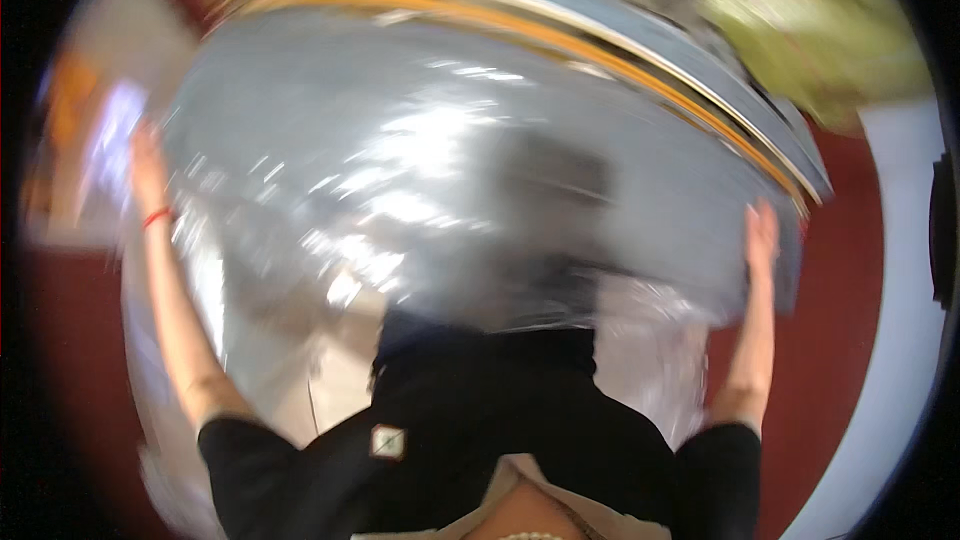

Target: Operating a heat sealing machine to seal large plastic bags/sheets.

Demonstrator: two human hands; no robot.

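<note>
In the head view, heavily blurred, a large shiny silver sheet fills the middle of the picture, bulging like a dome and catching bright glare. It is stretched between the two hands, its side edges at the fingers and its bulk between them.

The left hand is raised at the sheet's left edge, with a red band around the wrist. Its fingers point upward against the edge; the blur hides whether they are spread, pressed together or pinching the sheet.

The right hand is raised at the sheet's right edge. Its fingers appear straight and close together, lying along the edge; whether they actually clamp it cannot be told.

Beyond the fingers, past the sheet's far edge, runs a curved grey slab with an orange stripe. Further beyond, to the right, is a yellow-green mass. A dark red floor lies outside the right fingers. Below the sheet, nearer than both hands, is the person's black top with short sleeves.
</note>
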